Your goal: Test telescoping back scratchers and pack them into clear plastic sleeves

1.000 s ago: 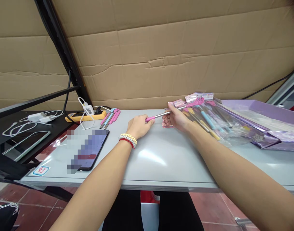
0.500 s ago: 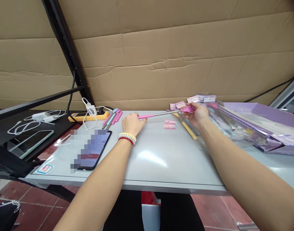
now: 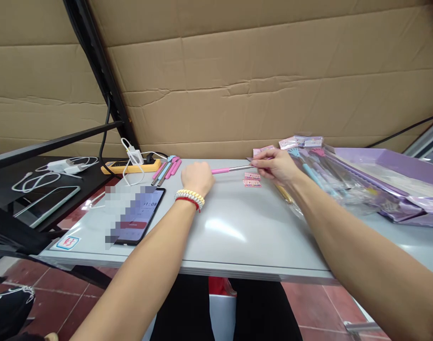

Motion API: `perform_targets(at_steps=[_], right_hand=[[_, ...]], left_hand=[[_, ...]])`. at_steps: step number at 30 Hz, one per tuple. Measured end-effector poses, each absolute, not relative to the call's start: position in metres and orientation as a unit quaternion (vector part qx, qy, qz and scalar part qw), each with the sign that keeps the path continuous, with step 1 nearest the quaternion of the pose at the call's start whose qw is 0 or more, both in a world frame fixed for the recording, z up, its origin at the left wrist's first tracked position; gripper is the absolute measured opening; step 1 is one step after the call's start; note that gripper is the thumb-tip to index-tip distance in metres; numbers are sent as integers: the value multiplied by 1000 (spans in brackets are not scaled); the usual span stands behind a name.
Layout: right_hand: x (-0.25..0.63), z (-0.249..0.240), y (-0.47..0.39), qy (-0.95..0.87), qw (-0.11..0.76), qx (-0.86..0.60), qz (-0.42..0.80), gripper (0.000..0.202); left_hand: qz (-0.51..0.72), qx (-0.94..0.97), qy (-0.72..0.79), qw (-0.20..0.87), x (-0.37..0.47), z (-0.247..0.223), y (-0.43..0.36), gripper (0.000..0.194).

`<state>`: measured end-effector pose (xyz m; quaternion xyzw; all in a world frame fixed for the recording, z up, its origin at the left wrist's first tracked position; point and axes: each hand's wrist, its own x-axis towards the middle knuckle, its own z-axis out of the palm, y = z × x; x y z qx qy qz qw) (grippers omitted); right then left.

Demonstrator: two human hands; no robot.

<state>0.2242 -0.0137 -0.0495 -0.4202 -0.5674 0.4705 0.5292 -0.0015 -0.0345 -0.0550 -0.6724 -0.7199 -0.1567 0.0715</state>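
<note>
Rod [image 3: 240,167] is held crosswise over the grey table [image 3: 273,241], left hand [image 3: 198,178] basically fisted round its pink handle [image 3: 221,171] and right hand [image 3: 273,166] kinda pinching the metal shaft [image 3: 242,167], with two tiny pink cards [image 3: 252,183] lying just nearer the camera and a phone [image 3: 140,225] off to the left.

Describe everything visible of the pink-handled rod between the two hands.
The rod is slim and straight, with a smooth pink grip and a shiny, silvery shaft that looks metal. It runs left to right, tipped slightly upward in the picture, over the grey table; whether it touches the table is unclear. The left hand closes round the grip; the right hand pinches the shaft. Both ends are hidden.
</note>
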Motion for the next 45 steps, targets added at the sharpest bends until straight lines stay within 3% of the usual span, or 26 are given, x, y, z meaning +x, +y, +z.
perform_targets(at_steps=[8,15,19,24,29,34,39,45], right_hand=[[185,-50,-28,-598,561,-362,443,35],[188,-45,-31,-600,558,-367,441,31],[193,-39,-31,-575,547,-356,494,30],[201,-49,-25,-509,572,-302,568,29],[194,-67,-18,-562,491,-333,577,29],[179,-75,-15,-606,507,-341,510,37],[181,-71,-16,-679,514,-390,350,37],[193,-66,-21,-814,360,-444,106,29]], left_hand=[[-169,-658,-729,85,13,-33,-57,20],[-163,-662,-730,55,18,-40,-56,20],[-188,-698,-691,13,13,-53,-47,14],[-315,-703,-633,-84,9,-65,-36,8],[-407,-721,-514,-226,21,-74,-39,8],[-389,-772,-434,-253,26,-75,-44,16],[-440,-714,-501,-215,21,-70,-41,24],[-603,-534,-491,-332,9,-68,-27,32]])
